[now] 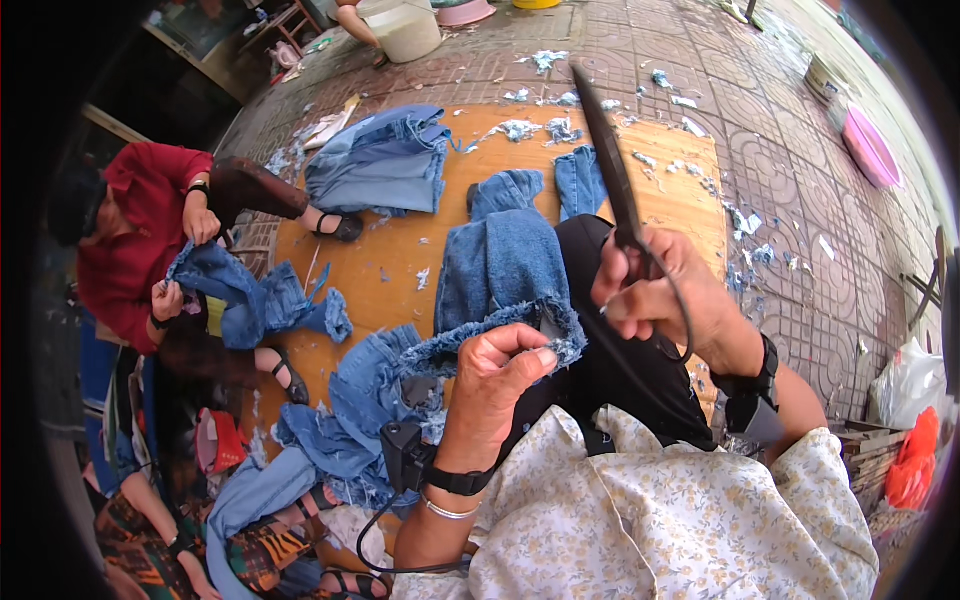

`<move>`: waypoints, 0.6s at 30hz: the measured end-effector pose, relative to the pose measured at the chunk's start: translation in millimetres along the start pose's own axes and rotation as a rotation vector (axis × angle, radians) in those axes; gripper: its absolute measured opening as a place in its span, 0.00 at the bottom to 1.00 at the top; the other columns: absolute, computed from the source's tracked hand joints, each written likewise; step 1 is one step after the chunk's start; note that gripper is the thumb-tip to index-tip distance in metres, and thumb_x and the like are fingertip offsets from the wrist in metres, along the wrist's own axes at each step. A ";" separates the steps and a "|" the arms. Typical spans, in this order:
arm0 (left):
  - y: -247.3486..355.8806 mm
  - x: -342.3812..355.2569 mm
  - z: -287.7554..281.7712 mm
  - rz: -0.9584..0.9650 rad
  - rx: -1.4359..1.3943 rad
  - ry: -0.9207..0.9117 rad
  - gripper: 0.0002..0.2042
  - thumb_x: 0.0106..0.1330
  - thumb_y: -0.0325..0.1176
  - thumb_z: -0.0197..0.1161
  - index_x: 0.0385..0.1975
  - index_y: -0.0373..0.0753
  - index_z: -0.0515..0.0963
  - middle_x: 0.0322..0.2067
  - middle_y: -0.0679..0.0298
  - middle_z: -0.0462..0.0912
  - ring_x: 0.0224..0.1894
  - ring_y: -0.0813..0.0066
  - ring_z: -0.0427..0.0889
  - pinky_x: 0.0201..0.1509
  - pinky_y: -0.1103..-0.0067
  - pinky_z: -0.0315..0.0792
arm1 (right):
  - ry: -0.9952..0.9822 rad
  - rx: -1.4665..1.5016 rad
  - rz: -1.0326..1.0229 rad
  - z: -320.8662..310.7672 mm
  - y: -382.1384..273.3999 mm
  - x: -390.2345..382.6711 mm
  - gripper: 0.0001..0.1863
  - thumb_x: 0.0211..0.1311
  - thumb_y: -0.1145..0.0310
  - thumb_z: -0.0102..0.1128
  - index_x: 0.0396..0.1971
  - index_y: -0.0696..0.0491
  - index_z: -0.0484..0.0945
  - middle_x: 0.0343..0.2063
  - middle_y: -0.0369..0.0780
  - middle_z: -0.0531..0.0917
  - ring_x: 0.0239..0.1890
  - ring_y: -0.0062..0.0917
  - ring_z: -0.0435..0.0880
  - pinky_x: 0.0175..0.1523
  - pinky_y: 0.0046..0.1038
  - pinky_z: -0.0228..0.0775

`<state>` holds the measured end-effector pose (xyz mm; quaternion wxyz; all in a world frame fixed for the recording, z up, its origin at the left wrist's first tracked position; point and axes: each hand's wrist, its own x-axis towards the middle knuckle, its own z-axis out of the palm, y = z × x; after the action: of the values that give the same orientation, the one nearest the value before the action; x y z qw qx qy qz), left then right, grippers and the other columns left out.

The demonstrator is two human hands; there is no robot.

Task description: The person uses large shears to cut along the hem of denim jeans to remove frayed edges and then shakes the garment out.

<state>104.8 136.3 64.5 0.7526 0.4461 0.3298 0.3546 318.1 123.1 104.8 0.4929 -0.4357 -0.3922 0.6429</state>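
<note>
My left hand (490,385) pinches the frayed, fuzzy edge of a piece of blue denim (495,260) that lies across my leg in dark trousers. To its right, my right hand (655,300) grips large dark scissors (615,160) by the handles, blades pointing up and away from me. More frayed denim (365,400) is heaped just left of my left hand, and two short denim pieces (578,180) lie beyond my knee.
A wooden board (360,250) holds folded jeans (375,160). A co-worker in red (125,250) holds denim at the left; another person's arm (155,510) shows below. Scraps litter the pavement. A pink basin (868,148) and plastic bags (910,390) sit at the right.
</note>
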 end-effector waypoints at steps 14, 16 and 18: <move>-6.2 -3.5 9.5 0.116 0.060 0.027 0.05 0.56 0.26 0.63 0.31 0.32 0.78 0.26 0.71 0.77 0.27 0.90 0.71 0.32 0.91 0.67 | 0.756 -1.301 -0.176 -90.7 17.1 -50.9 0.11 0.44 0.75 0.65 0.28 0.59 0.73 0.18 0.40 0.74 0.20 0.22 0.72 0.29 0.24 0.65; -4.4 -4.9 14.9 0.134 0.063 0.044 0.05 0.57 0.26 0.63 0.31 0.32 0.78 0.26 0.71 0.77 0.27 0.90 0.71 0.32 0.90 0.67 | 0.664 -0.870 -0.274 -82.9 25.2 -51.7 0.07 0.47 0.80 0.61 0.26 0.58 0.73 0.22 0.37 0.79 0.25 0.18 0.77 0.33 0.21 0.70; -4.5 -5.8 19.6 0.160 0.081 0.059 0.06 0.57 0.26 0.63 0.31 0.32 0.78 0.27 0.71 0.77 0.28 0.90 0.71 0.32 0.90 0.67 | 0.487 -0.370 -0.345 -56.7 28.0 -48.2 0.06 0.49 0.82 0.59 0.26 0.57 0.73 0.24 0.36 0.79 0.27 0.16 0.78 0.34 0.19 0.72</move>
<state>118.7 121.4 68.9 0.6931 0.4904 0.3292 0.4131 370.1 74.6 69.3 0.5861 -0.5856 -0.4408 0.3454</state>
